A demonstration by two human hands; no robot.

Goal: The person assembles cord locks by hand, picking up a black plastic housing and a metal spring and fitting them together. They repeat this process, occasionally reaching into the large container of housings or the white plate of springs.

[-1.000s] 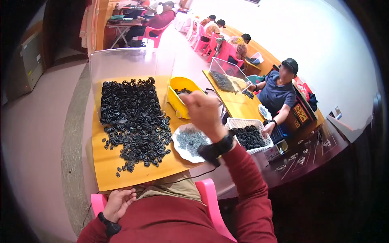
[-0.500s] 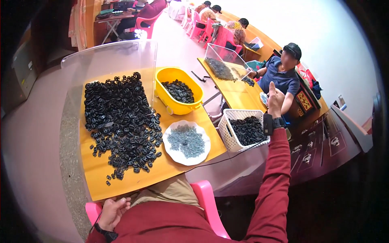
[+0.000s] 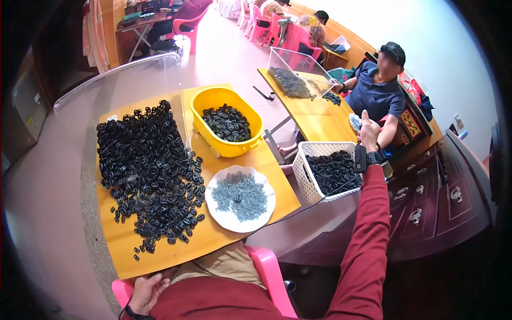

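Note:
My right hand [image 3: 369, 132] is stretched out to the right, thumb up and fingers curled in, above the far end of a white perforated basket [image 3: 302, 173] full of small black oval pieces [image 3: 333, 170]. Nothing shows in it; a dark watch-like device sits at its wrist. Low at the left, my left hand [image 3: 148, 293] rests by the table's front edge near my lap, fingers loosely spread and empty. A heap of black two-holed pieces [image 3: 144, 160] spills from a clear plastic bin [image 3: 120, 80] onto the wooden table [image 3: 176, 260].
A yellow tub [image 3: 229, 148] of black pieces and a white scalloped plate [image 3: 218, 220] of small clear pieces stand on my table. Across from the basket, a co-worker [image 3: 376, 93] sits at another table [image 3: 298, 112] with a clear bin [image 3: 298, 69]. My pink chair [image 3: 272, 277] surrounds me.
The view has shifted slightly, moving the tables a little leftward and down. My right hand has moved slightly right and lower, its fingers now more curled. My left hand stays near my lap.

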